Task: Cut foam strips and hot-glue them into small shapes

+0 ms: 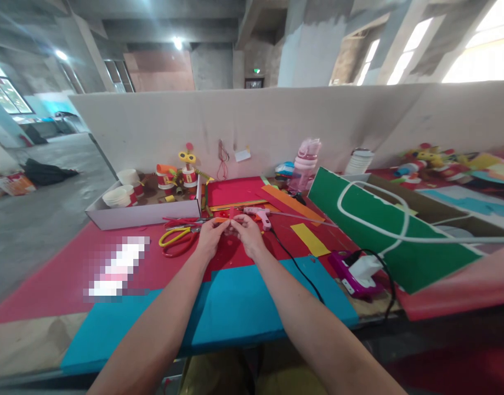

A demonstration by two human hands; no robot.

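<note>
My left hand point(211, 237) and my right hand point(249, 235) meet over the red table covering, fingertips pinched together. Between them shows a small red strip point(232, 212), standing up, with an orange piece point(221, 220) at the left fingertips. Their material is too small to make out, and the fingers partly hide them. Just beyond my right hand lies a pink glue gun point(263, 216) with its black cord trailing toward me. Left of my left hand rest yellow-handled scissors point(174, 237) and a red-handled tool point(181, 250).
A blue sheet point(235, 299) covers the near edge. At left stands a white box point(148, 214) with paper cups and small figures. To the right are a yellow strip point(310, 239), a purple power strip point(356, 277) and a tilted green board point(383, 230). A pink bottle point(305, 164) stands behind.
</note>
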